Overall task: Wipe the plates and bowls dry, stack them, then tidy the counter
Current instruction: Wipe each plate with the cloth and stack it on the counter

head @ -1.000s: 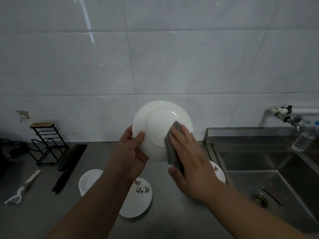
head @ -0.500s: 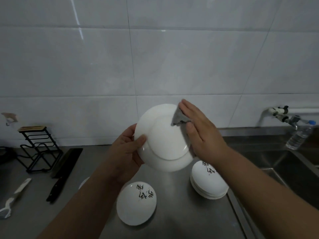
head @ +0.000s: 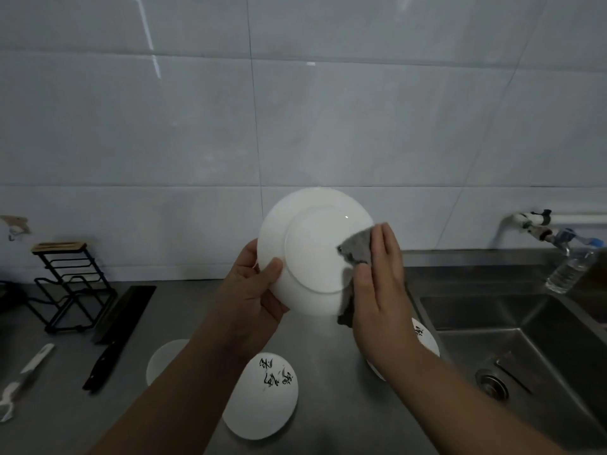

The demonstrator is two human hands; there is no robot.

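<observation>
Steel counter (head: 328, 356) below me: my left hand (head: 249, 290) grips the round white ceramic plate (head: 312, 251) upright by its left rim, my flat right hand (head: 377, 284) pressing the grey cloth (head: 356, 247) on its right underside.

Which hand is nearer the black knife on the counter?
Left. The left hand, gripping the plate, is up and right of the knife; the right hand is farther right, across the plate.
</observation>
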